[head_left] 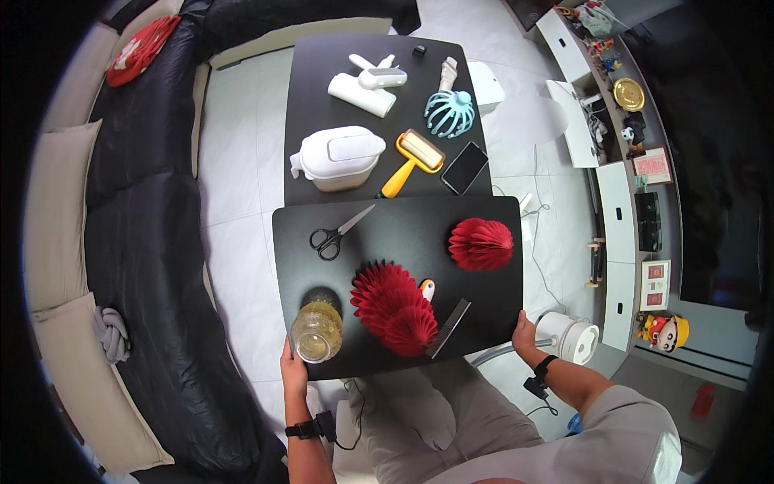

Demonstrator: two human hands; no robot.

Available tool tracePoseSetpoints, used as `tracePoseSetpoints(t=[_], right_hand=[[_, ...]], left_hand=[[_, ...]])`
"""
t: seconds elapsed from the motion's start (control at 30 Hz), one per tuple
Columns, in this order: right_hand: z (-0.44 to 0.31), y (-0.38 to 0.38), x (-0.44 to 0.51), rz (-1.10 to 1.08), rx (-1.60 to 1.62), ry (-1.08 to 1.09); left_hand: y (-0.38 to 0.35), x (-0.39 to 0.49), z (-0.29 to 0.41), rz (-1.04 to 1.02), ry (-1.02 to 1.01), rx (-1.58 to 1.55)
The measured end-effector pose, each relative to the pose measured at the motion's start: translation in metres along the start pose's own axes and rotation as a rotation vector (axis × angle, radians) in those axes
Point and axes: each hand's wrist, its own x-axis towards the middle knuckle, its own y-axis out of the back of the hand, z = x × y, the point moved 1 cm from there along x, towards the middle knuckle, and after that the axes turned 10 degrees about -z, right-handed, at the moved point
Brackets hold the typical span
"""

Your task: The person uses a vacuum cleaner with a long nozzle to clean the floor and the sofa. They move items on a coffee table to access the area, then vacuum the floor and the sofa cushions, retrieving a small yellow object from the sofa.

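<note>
My left hand (294,366) holds the left edge of a black tabletop (411,233), beside a glass jar (317,339) of yellowish contents. My right hand (524,331) grips the same top's right edge. Between them lies a red honeycomb paper decoration (393,308), with a metal comb (448,328) at its right and an orange-and-white handle (427,290) partly hidden behind it. Another red paper decoration (481,244) sits near the right edge. Black-handled scissors (336,237) lie at the upper left, blades pointing up and right.
Beyond is another black table section (308,78) with a lidded white container (341,154), an orange-handled lint roller (414,158), a smartphone (465,169), a blue head massager (450,113) and a white roll (361,95). A black sofa (151,266) stands left, a white cabinet (615,212) right.
</note>
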Motion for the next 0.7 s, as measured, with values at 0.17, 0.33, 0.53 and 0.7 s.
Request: tracePoseSetpoints(t=[0.17,0.33,0.53,0.7], right_hand=[[-0.007,0.002,-0.005,0.014,0.014,-0.020],[0.001,0.003,0.006,0.021,0.019,0.046],[0.002,0.006,0.009,0.051,-0.008,0.063],[-0.006,0.006,0.006,0.102,-0.071,0.046]], left_hand=[[0.004,-0.001,-0.005,-0.020,0.024,-0.009],[-0.005,0.003,-0.014,-0.009,0.043,-0.058],[-0.007,0.008,-0.016,-0.027,-0.045,0.042],[-0.013,0.009,-0.017,-0.023,-0.036,-0.024]])
